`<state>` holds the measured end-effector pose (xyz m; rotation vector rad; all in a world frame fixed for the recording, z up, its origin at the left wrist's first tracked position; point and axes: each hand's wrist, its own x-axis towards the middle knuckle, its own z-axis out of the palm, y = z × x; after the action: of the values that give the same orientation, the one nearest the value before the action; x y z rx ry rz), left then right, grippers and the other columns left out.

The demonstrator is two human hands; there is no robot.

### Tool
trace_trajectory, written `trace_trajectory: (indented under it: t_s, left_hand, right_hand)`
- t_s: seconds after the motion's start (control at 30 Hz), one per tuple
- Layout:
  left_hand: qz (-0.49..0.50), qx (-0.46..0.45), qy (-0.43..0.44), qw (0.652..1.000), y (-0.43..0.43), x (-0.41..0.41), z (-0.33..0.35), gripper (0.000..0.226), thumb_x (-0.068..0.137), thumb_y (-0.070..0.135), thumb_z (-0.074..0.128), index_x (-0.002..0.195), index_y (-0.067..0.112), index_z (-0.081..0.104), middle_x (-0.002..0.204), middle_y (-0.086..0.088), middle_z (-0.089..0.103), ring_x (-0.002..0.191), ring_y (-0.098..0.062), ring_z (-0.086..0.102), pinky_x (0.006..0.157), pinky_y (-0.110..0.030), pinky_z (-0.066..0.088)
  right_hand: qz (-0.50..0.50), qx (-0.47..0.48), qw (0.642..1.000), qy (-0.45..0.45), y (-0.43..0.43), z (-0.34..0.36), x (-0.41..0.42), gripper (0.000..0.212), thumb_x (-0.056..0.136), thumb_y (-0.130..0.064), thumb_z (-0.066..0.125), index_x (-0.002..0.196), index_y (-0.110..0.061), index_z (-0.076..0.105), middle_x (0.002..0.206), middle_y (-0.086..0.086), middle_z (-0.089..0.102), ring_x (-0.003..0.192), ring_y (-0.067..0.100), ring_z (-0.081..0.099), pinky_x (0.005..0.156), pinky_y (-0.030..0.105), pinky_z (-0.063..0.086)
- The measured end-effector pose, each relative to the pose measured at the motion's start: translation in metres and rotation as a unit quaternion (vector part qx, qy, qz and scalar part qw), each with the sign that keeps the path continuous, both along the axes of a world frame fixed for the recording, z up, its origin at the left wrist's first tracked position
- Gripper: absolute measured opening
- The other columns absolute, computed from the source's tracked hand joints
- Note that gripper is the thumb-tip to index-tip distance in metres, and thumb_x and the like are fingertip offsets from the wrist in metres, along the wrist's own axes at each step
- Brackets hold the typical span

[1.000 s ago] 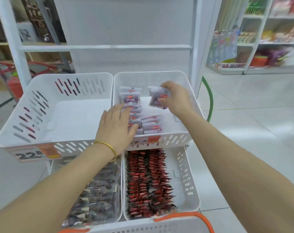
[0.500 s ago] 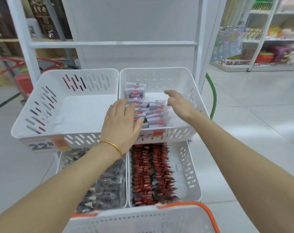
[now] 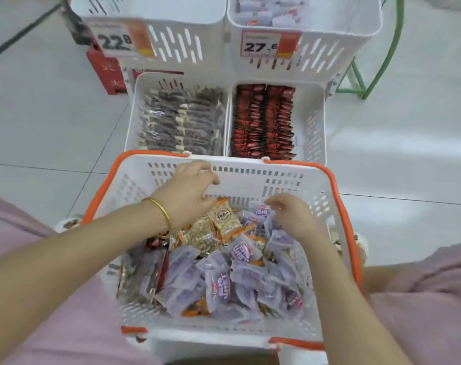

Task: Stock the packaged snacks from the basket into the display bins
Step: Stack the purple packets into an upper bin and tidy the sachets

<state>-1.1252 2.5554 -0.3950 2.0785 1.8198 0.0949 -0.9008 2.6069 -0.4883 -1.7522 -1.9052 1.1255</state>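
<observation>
You stand on a pale tiled shop floor (image 3: 398, 143) facing a white rack of display bins. The two upper bins carry price tags: the left one (image 3: 171, 19) looks bare inside, the right one (image 3: 337, 27) holds a few pale packets at its back. Below them, the lower left bin (image 3: 134, 114) is packed with dark packets in rows, the lower right (image 3: 313, 122) with red ones — sorted by kind, one product per bin. Nearest you sits the orange-rimmed basket (image 3: 250, 175), well stocked with mixed snacks (image 3: 219, 275), mostly purple, so the job looks far from finished. Your left hand (image 3: 187, 191) hovers over the orange-edged packets, fingers loosely curled and empty. Your right hand (image 3: 290, 214) reaches the purple packets — fingers curled down, but whether they grip one cannot be told.
</observation>
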Motion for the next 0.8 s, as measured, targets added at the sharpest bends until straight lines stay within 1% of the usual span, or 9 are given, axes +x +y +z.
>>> trace_trajectory:
  t_s: [0.07, 0.13, 0.23, 0.4, 0.5, 0.57, 0.63, 0.7, 0.8]
  left_hand:
    - [0.009, -0.02, -0.006, 1.0, -0.006, 0.003, -0.006, 0.038, 0.094, 0.028, 0.05, 0.131, 0.019, 0.047, 0.15, -0.006, 0.024, 0.14, -0.024, 0.015, 0.113, -0.035, 0.016]
    - [0.01, -0.027, -0.017, 0.999, -0.009, 0.006, -0.008, 0.037, 0.095, 0.028, 0.048, 0.131, 0.019, 0.047, 0.15, -0.005, 0.024, 0.14, -0.022, 0.014, 0.113, -0.034, 0.016]
    - [-0.008, -0.024, -0.026, 0.999, -0.01, 0.01, -0.013, 0.035, 0.095, 0.027, 0.047, 0.129, 0.019, 0.048, 0.148, -0.004, 0.026, 0.138, -0.021, 0.015, 0.111, -0.032, 0.017]
    - [-0.024, -0.043, -0.03, 0.998, -0.008, 0.013, -0.02, 0.033, 0.096, 0.025, 0.045, 0.128, 0.02, 0.048, 0.146, -0.003, 0.027, 0.137, -0.02, 0.015, 0.11, -0.032, 0.02]
    - [-0.022, -0.049, -0.04, 0.998, -0.006, 0.015, -0.025, 0.031, 0.095, 0.025, 0.046, 0.125, 0.02, 0.05, 0.141, -0.001, 0.032, 0.134, -0.018, 0.022, 0.108, -0.032, 0.024]
    - [-0.016, -0.056, -0.05, 0.997, -0.004, 0.017, -0.029, 0.034, 0.094, 0.024, 0.048, 0.128, 0.02, 0.047, 0.139, 0.0, 0.034, 0.129, -0.017, 0.031, 0.106, -0.031, 0.03]
    - [-0.001, -0.067, -0.075, 0.995, -0.002, 0.021, -0.033, 0.04, 0.094, 0.025, 0.05, 0.133, 0.02, 0.041, 0.138, -0.001, 0.034, 0.122, -0.016, 0.043, 0.101, -0.032, 0.039]
    - [0.018, -0.08, -0.124, 0.989, -0.003, 0.028, -0.035, 0.051, 0.092, 0.027, 0.054, 0.137, 0.018, 0.034, 0.139, -0.003, 0.034, 0.115, -0.016, 0.05, 0.097, -0.034, 0.044]
    - [0.042, -0.113, -0.238, 0.964, -0.004, 0.038, -0.035, 0.067, 0.086, 0.034, 0.064, 0.14, 0.018, 0.028, 0.14, 0.001, 0.038, 0.117, -0.014, 0.049, 0.098, -0.033, 0.044]
  right_hand:
    - [0.024, -0.037, 0.992, -0.121, -0.005, -0.031, 0.006, 0.041, 0.084, 0.01, 0.043, 0.114, -0.007, 0.064, 0.124, 0.011, 0.06, 0.117, 0.029, 0.053, 0.099, 0.035, 0.042]
    - [0.029, -0.062, 0.981, -0.181, -0.009, -0.051, 0.013, 0.041, 0.083, 0.009, 0.042, 0.111, -0.011, 0.065, 0.121, 0.011, 0.061, 0.114, 0.032, 0.055, 0.096, 0.037, 0.045]
    - [0.03, -0.056, 0.971, -0.229, -0.015, -0.068, 0.017, 0.048, 0.083, 0.009, 0.04, 0.117, -0.017, 0.061, 0.12, 0.01, 0.061, 0.11, 0.03, 0.055, 0.09, 0.036, 0.048]
    - [0.06, 0.011, 0.952, -0.3, -0.015, -0.075, 0.015, 0.024, 0.091, -0.006, 0.048, 0.108, -0.016, 0.061, 0.115, 0.006, 0.054, 0.112, 0.026, 0.043, 0.088, 0.037, 0.046]
    - [0.05, 0.038, 0.95, -0.306, -0.017, -0.065, 0.017, 0.02, 0.09, -0.007, 0.051, 0.102, -0.014, 0.065, 0.11, 0.005, 0.058, 0.106, 0.025, 0.047, 0.078, 0.034, 0.046]
    - [-0.018, 0.04, 0.968, -0.249, -0.015, -0.045, 0.014, 0.014, 0.086, -0.005, 0.052, 0.09, -0.011, 0.064, 0.098, 0.006, 0.062, 0.092, 0.026, 0.056, 0.067, 0.032, 0.044]
    - [-0.082, 0.035, 0.985, -0.145, -0.011, -0.02, 0.007, 0.006, 0.085, -0.009, 0.056, 0.08, -0.009, 0.057, 0.08, 0.003, 0.06, 0.074, 0.023, 0.056, 0.063, 0.031, 0.043]
    - [-0.125, 0.03, 0.992, -0.006, -0.012, 0.004, -0.004, 0.02, 0.086, -0.014, 0.062, 0.071, -0.011, 0.049, 0.069, 0.003, 0.054, 0.065, 0.02, 0.051, 0.061, 0.031, 0.042]
    - [-0.16, -0.046, 0.96, 0.227, -0.02, 0.038, -0.028, 0.019, 0.089, -0.016, 0.062, 0.076, -0.009, 0.05, 0.077, 0.011, 0.06, 0.066, 0.021, 0.06, 0.059, 0.036, 0.054]
